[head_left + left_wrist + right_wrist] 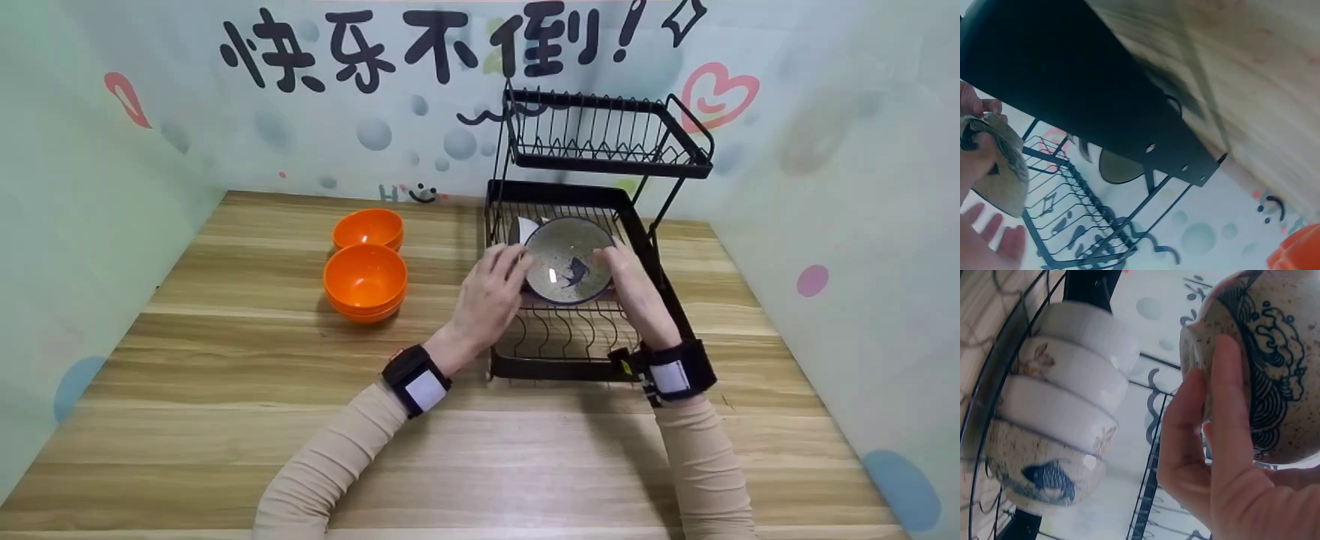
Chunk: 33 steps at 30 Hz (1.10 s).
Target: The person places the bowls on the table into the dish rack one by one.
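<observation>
A speckled grey bowl (570, 260) with a blue fish inside is held above the lower tier of a black dish rack (551, 369), its inside turned up toward the head camera. My right hand (636, 289) pinches its right rim, and the right wrist view shows blue waves on its outside. At the left rim is my left hand (491, 296), fingers bent, one finger (982, 157) across the bowl in the left wrist view. Several nested bowls (1067, 402), white and speckled, sit in the rack, largely hidden from the head camera.
To the left on the wooden table (247, 337) stand two groups of orange bowls, the nearer a stack (365, 285), the farther (367, 227) just behind it. The rack's upper tier (600, 135) rises at the back, close to the printed wall.
</observation>
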Each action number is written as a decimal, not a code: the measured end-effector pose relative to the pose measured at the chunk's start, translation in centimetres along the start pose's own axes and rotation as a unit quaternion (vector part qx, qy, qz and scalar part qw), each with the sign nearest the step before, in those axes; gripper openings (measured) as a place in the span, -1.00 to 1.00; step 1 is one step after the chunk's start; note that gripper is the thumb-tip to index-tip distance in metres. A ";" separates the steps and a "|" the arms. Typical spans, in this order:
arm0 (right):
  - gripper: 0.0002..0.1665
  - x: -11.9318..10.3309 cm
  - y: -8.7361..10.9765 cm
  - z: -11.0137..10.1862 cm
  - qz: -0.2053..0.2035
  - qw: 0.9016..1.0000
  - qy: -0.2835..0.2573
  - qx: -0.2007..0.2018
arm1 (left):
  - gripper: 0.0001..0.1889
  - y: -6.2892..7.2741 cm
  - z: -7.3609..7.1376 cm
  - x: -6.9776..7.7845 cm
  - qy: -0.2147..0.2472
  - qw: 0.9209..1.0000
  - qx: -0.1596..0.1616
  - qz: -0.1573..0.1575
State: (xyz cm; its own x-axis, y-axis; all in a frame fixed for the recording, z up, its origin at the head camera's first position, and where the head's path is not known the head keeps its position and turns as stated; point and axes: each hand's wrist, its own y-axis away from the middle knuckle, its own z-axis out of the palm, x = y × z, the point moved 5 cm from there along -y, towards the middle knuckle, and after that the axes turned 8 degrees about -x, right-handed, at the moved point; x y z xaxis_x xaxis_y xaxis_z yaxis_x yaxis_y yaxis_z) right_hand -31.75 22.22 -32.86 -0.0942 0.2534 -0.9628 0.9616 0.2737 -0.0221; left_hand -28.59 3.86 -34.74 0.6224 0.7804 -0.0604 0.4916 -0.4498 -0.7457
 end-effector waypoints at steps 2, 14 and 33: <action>-0.47 0.0 0.0 -0.4 0.002 1.000 0.010 0.012 | -0.51 0.4 0.5 -0.9 0.023 0.998 -0.034 -0.051; -0.45 0.2 0.0 -2.0 0.021 0.996 0.071 0.045 | -0.63 2.7 3.8 -3.3 0.069 0.936 -0.231 -0.257; -0.46 0.3 0.1 -3.7 0.021 0.992 0.090 0.082 | -0.81 3.0 4.4 -2.5 0.082 0.939 -0.220 -0.250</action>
State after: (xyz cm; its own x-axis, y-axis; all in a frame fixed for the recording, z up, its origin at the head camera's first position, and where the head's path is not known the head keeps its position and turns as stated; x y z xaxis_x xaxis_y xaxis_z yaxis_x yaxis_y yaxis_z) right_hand -32.67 25.75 -32.17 -0.0834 0.4264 -0.9007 0.9933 0.1085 -0.0406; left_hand -31.31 2.47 -39.72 0.3140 0.8810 0.3540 0.9292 -0.2086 -0.3051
